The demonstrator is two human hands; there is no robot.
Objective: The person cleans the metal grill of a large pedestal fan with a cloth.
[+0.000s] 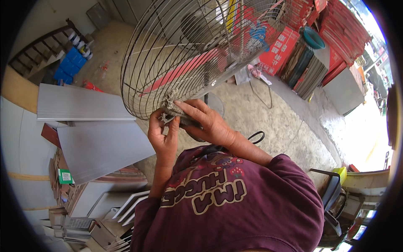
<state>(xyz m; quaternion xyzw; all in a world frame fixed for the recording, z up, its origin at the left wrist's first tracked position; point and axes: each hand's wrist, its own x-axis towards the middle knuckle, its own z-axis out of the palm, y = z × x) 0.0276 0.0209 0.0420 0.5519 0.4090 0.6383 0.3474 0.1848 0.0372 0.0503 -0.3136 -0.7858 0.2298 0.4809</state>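
We had a grey rag [171, 106] pinched between the fingers of our left hand [163, 138] and right hand [210, 124], both closed on it. The wire fan cage [184, 67] lay just to the rag's far side, its long axis slanting from near left to far right, our left hand nearer its left end; whether they touched, we could not tell.

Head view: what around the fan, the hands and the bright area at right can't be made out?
Head view: the gripped part of the grey cloth, covered by the left hand and the right hand.
Head view: the right hand's palm, turned away from the camera.
Head view: the far end of the wire fan guard, cut off by the upper edge.
Head view: details in the bright area, washed out by glare.
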